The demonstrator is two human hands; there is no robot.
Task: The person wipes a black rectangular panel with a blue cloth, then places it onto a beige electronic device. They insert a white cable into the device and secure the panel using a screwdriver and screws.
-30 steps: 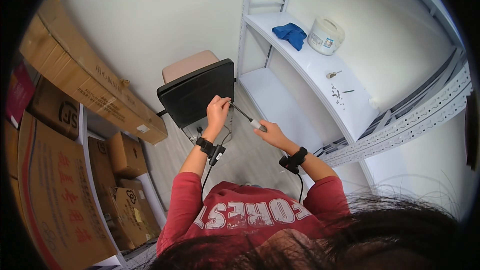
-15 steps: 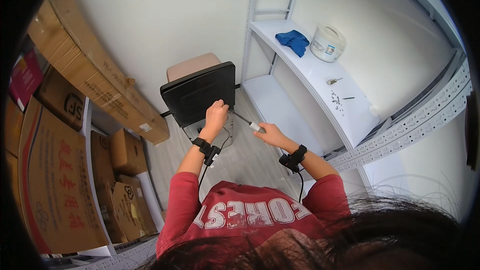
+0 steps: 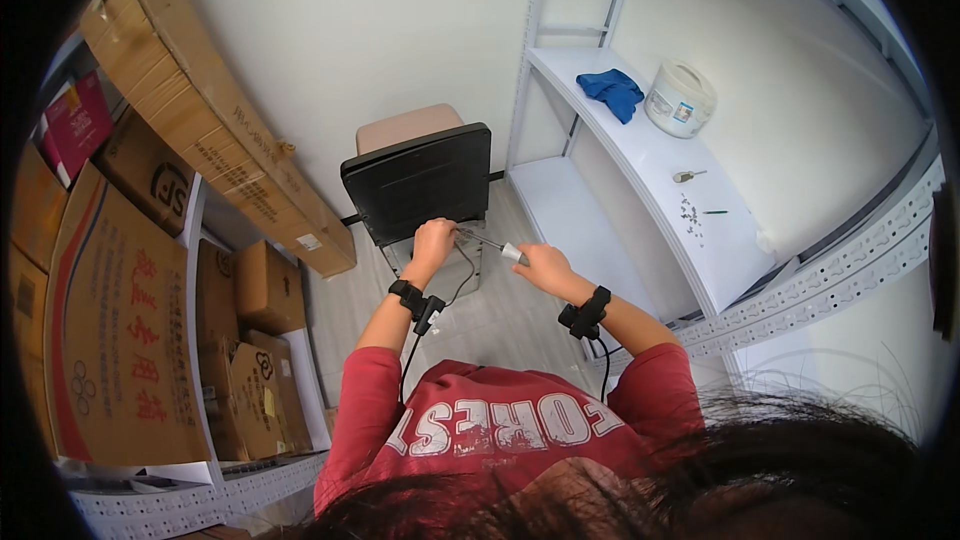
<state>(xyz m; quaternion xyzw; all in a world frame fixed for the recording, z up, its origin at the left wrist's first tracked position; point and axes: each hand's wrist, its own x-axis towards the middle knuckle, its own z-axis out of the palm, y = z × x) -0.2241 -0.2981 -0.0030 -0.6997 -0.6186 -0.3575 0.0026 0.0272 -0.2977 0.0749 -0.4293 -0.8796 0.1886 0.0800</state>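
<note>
My right hand (image 3: 545,266) is closed around the light grey handle of a screwdriver (image 3: 513,252). Its thin dark shaft points left toward the fingers of my left hand (image 3: 434,243). Those fingers are pinched together at the shaft's tip; whatever is between them is too small to make out. Both hands are just on my side of the lower edge of a black panel (image 3: 420,180), which leans upright above a grey body. A dark cable (image 3: 468,278) hangs in a curve beside my left wrist. A pinkish-beige padded block (image 3: 410,126) shows behind the panel.
Right, a white shelf (image 3: 640,155) holds a blue cloth (image 3: 611,93), a white tub (image 3: 680,100), a small metal-tipped tool (image 3: 688,177), a green stick (image 3: 715,212) and scattered small pieces (image 3: 690,215). Left, a tall carton (image 3: 215,120) leans on the wall near shelved boxes (image 3: 130,330).
Both hands and the screwdriver have come down toward me, away from the panel's face to its lower edge. The whole view has shifted slightly.
</note>
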